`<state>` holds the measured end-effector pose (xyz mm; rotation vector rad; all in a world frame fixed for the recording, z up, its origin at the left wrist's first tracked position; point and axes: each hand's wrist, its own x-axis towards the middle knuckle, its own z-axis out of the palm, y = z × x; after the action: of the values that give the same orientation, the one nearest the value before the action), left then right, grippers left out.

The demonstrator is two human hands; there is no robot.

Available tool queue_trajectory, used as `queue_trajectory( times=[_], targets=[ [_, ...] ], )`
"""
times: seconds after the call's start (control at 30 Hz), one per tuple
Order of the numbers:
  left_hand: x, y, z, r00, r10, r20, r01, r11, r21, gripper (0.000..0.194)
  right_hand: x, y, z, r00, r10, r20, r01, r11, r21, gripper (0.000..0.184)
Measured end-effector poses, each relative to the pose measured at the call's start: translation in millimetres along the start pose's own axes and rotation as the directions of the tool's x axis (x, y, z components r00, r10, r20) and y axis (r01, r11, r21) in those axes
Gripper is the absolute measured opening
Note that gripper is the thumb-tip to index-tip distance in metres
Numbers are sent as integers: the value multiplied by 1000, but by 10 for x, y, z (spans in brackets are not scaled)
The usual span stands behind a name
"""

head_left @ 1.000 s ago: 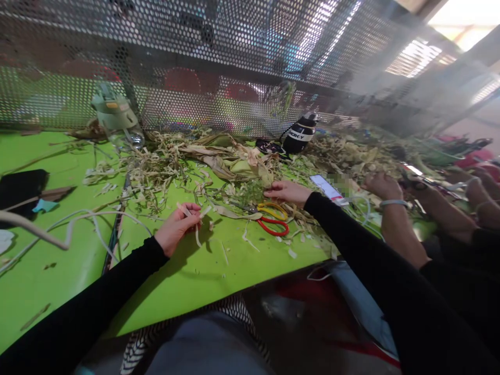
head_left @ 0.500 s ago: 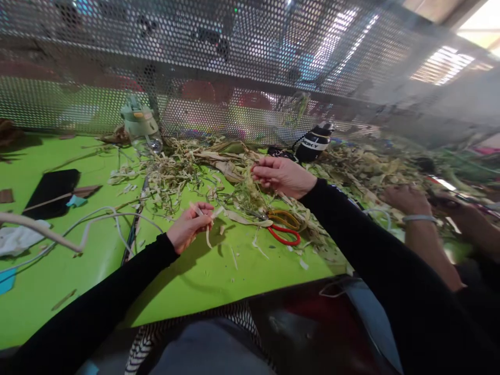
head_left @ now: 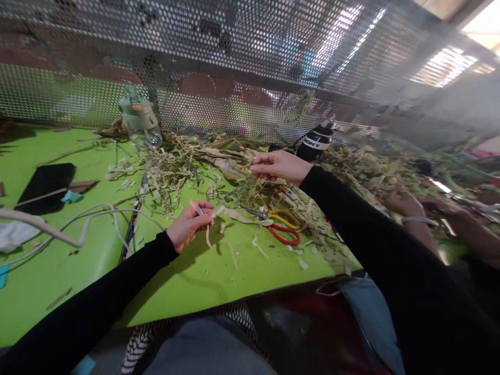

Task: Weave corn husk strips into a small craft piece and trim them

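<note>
While a co-worker's hand (head_left: 402,202) is busy farther along the same bench, a person in black sleeves sits at a green table (head_left: 187,291) strewn with plant scraps. The left hand (head_left: 190,225) pinches a few pale strips (head_left: 208,237) between thumb and fingers, their ends dangling just above the tabletop. The right hand (head_left: 280,166) hovers over the heap, thumb and fingertips drawn close; from here I cannot tell whether anything is caught between them. Below it lie scissors (head_left: 266,215) with one red and one yellow handle, untouched beside the litter. By my reading, the work is partway along: a tangle of narrow shreds (head_left: 167,174) is already separated, while broader dried husks (head_left: 228,167) behind it look whole. The strips in the left hand appear loose and unjoined, and how much of the heap is left to handle is hard to judge. A black bottle (head_left: 313,147) leans behind.
</note>
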<state>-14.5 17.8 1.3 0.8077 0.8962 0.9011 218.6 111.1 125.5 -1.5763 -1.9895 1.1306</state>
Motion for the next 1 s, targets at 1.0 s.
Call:
queue_trajectory(
  times=[1.0],
  targets=[
    [780,-52,123,948,255,192,-319,724,611,76,-312,228,116,940,-291,-176,129,784,-608,7]
  ],
)
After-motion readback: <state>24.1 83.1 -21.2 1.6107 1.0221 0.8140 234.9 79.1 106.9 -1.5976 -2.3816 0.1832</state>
